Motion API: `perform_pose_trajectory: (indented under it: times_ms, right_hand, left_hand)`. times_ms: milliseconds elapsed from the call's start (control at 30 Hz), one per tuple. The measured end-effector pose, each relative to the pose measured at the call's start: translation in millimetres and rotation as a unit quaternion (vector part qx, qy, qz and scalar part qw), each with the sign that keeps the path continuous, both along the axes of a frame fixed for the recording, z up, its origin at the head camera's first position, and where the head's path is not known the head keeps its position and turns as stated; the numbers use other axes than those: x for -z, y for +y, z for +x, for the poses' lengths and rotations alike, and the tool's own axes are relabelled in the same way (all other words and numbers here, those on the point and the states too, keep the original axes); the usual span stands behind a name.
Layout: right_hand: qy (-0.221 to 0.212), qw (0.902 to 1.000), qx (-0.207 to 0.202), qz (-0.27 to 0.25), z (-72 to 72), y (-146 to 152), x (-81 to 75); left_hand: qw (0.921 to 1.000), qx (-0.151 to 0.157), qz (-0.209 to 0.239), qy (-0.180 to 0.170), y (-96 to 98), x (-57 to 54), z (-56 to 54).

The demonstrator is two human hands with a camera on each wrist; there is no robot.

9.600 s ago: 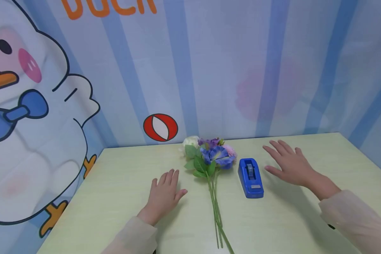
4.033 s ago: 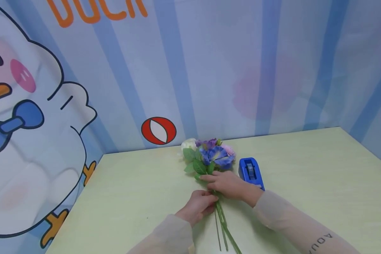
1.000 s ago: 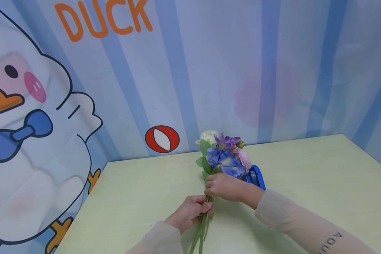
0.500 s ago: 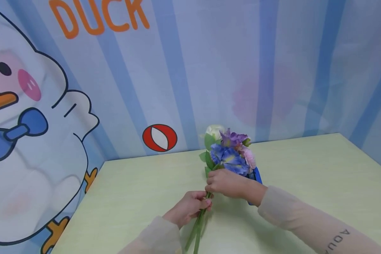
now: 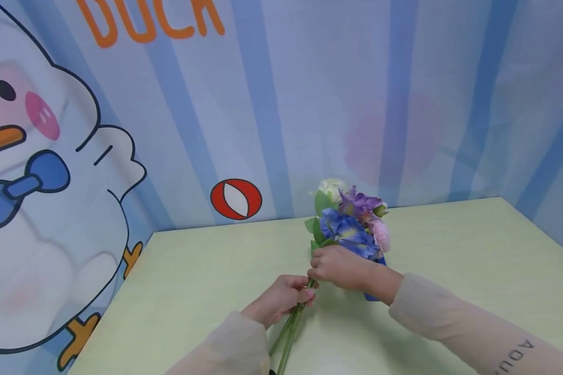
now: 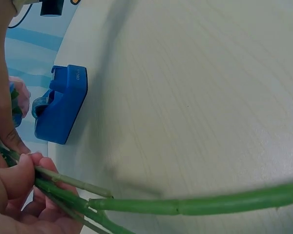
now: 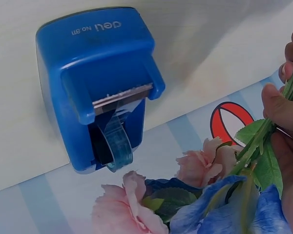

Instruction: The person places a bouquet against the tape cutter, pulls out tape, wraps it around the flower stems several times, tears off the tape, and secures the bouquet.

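flowers [image 5: 349,229] held up in both your hands, over the pale table [image 5: 216,271]
your left hand [image 5: 281,299] pinches the green stems [image 6: 185,205], their lower ends reaching back toward you; your right hand [image 5: 338,268] grips them just above, close below the leaves [image 7: 271,168]. the white, purple, blue and pink blooms [image 5: 358,204] lean to your right. the blue tape dispenser [image 7: 102,53] stands on the table near them, and a striped backdrop [image 5: 319,104] with a printed duck [image 5: 42,250] rises behind.

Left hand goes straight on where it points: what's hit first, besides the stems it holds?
Likely the right hand, gripping the stems just beyond the left hand; the gap is hard to judge.
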State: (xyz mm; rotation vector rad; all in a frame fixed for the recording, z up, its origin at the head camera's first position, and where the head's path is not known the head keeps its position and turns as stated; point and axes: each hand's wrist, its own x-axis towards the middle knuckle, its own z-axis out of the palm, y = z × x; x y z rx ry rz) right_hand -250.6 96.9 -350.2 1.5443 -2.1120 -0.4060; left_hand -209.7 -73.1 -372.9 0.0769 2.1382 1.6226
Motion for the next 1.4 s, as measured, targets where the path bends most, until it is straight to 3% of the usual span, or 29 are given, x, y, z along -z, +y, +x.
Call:
perform_pose_trajectory:
  times_ms: [367,867,1400]
  right_hand:
    - [0.001,0.9997,0.011,-0.023,1.1,5,0.5]
    - [-0.019,0.9979,0.061,-0.008,10.3,10,-6.0]
    - [0.044,0.9944,0.090,-0.034,21.3,27,-5.1]
  left_hand:
    - [0.9998,0.010,-0.011,0.012,4.6,-4.6,-2.3]
    - [0.9987,0.028,-0.018,0.038,12.9,-2.6,-1.7]
    - [0.9958,0.068,0.025,0.056,27.0,-5.3,-2.9]
